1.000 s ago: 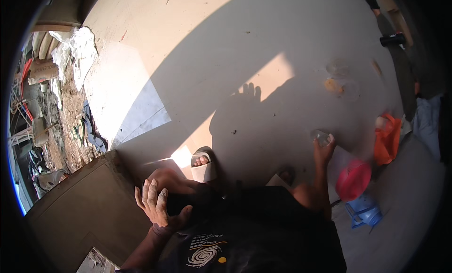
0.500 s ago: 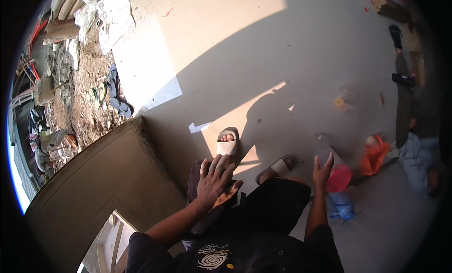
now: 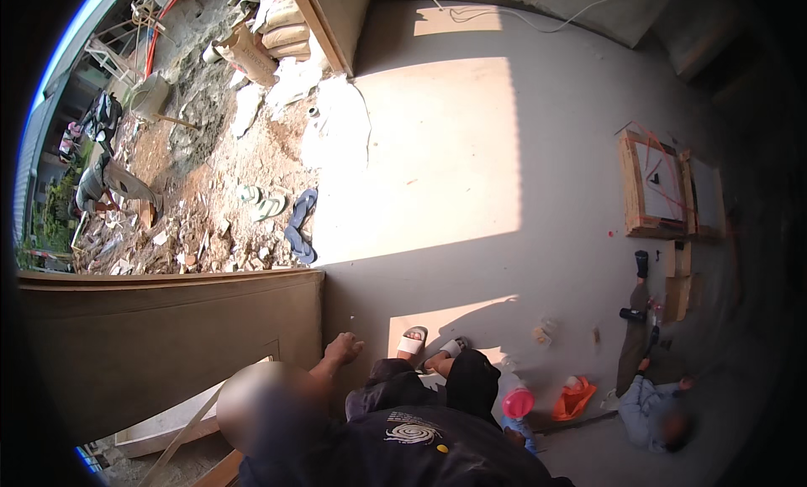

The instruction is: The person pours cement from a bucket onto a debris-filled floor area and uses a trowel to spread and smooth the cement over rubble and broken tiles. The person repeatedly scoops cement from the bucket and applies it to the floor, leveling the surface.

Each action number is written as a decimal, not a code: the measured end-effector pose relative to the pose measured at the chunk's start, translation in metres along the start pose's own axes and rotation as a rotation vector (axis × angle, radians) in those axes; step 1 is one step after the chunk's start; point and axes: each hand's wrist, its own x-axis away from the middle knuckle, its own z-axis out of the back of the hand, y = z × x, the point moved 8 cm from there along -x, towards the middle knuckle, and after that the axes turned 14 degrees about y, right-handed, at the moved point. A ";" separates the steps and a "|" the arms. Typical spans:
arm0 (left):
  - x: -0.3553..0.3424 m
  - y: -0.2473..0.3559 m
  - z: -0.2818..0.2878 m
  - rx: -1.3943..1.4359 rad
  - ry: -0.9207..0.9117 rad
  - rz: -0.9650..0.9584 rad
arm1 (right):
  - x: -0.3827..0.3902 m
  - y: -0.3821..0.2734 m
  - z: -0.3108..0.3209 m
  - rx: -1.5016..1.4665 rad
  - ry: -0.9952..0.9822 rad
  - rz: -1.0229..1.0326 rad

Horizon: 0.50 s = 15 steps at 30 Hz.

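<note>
My left hand is out beside my dark shorts, near the end of the low wall, fingers loosely bent and apart, with nothing visible in them. A blurred patch covers part of that arm. My right hand is mostly hidden beside my torso, close to the blue jug. Just above it stands a translucent container with a pink top. An orange bag lies to its right. My feet wear pale slide sandals.
A co-worker is down on the floor at right, near cardboard and wood-framed panels. Flip-flops lie by the rubble at upper left, where cement sacks are piled. A cable runs along the far floor.
The view has swung up, showing more floor, doorway and panels. My right hand left the clear object it was at and is now mostly hidden. My left hand has moved out toward the low wall.
</note>
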 end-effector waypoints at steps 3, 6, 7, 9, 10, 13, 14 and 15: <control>-0.055 -0.006 0.064 0.079 0.183 0.231 | -0.022 -0.029 -0.004 0.043 -0.032 -0.047; -0.105 0.047 0.116 0.313 0.464 0.065 | -0.051 -0.086 -0.004 0.079 -0.065 -0.036; -0.125 0.070 0.130 0.413 0.488 0.038 | -0.063 -0.115 -0.002 0.086 -0.072 -0.026; -0.146 0.116 0.148 0.546 0.533 0.022 | -0.088 -0.187 0.011 0.093 -0.072 0.016; -0.142 0.132 0.154 0.569 0.561 0.035 | -0.100 -0.234 0.020 0.092 -0.063 0.047; -0.114 0.169 0.146 0.474 0.535 0.078 | -0.135 -0.418 0.055 0.079 0.017 0.243; -0.101 0.175 0.132 0.472 0.485 0.141 | -0.140 -0.497 0.064 0.021 0.099 0.417; -0.086 0.178 0.116 0.488 0.454 0.197 | -0.145 -0.566 0.072 0.004 0.059 0.486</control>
